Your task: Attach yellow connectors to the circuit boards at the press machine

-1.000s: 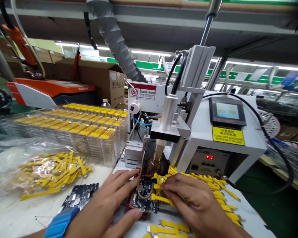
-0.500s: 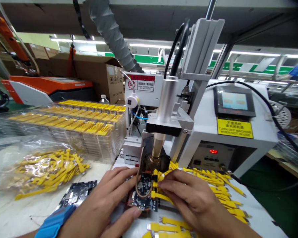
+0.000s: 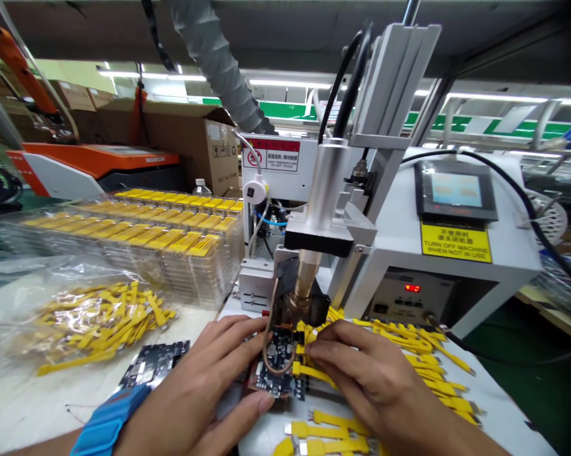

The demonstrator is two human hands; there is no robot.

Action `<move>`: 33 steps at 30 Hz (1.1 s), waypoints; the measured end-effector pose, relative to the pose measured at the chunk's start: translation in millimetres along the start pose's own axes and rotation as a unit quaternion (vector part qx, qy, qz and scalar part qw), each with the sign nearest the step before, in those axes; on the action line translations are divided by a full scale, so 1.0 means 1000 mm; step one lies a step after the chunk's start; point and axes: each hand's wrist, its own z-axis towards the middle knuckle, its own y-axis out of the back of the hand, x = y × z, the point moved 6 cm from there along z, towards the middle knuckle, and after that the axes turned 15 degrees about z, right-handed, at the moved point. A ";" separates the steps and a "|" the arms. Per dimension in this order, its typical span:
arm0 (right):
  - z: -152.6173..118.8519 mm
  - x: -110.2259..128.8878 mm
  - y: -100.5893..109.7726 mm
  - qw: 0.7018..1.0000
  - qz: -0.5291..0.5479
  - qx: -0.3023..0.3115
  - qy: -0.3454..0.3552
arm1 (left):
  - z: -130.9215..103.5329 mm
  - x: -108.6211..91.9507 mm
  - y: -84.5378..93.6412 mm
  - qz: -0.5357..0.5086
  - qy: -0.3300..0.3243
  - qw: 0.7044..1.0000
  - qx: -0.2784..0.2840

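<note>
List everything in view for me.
Circuit boards: at least two, black, centre, lower left
Bag: one, clear, left
Trays: many, clear, stacked behind bag
Cables: many, yellow, in bag, trays, lower right
Machine: one, white and silver, centre right
Duct: one, grey, top
Device: one, orange and white, back left
Boxes: several, brown, back left
Bottle: one, clear, behind trays
Wristband: one, blue, bottom left
Left hand: one, at centre board's left edge
Right hand: one, at cables beside that board
</note>
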 end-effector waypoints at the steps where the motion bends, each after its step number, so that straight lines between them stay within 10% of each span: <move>1: 0.000 0.000 0.000 1.000 -0.001 0.000 -0.001 | 0.000 0.000 0.000 -0.001 0.000 1.000 0.003; 33: 0.003 0.000 0.000 1.000 0.010 0.007 0.002 | 0.000 0.000 0.004 -0.015 0.017 1.000 -0.016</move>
